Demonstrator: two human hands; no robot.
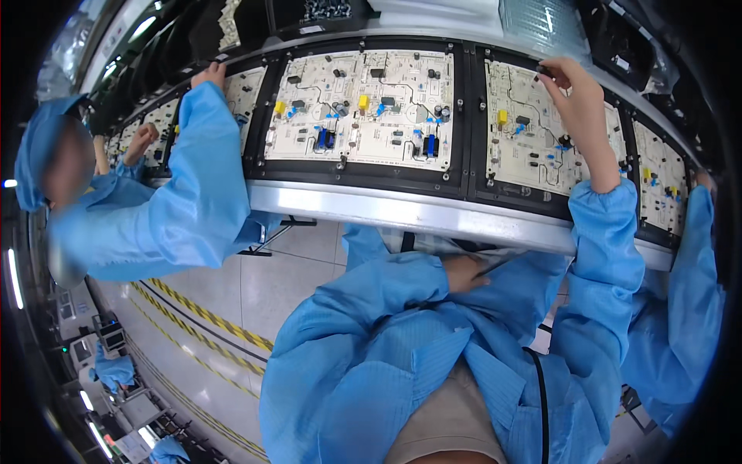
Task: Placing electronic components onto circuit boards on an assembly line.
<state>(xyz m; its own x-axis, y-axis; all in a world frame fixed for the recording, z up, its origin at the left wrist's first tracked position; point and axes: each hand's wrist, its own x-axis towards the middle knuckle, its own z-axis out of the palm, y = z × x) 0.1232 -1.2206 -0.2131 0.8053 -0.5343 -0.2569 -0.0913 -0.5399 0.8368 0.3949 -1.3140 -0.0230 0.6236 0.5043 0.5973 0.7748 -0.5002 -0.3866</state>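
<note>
My right hand point(578, 100) is raised over the far part of a pale circuit board point(506, 158) at the right. Its thumb and fingertips pinch a small black electronic component point(544, 72), just above the board. That board sits in a black frame point(469, 116) and bears a yellow block part point(502, 117), blue parts and black parts. My left hand point(465, 273) lies on my lap below the bench edge, fingers loosely stretched on the blue cloth and holding nothing that shows.
Two more populated boards point(313, 147) lie in the frame left of mine. A metal rail point(348, 204) runs along the front. A co-worker in blue point(193, 178) reaches over boards at the left; another sleeve point(696, 240) is at the far right. Black bins and a clear plastic tray point(545, 27) stand behind.
</note>
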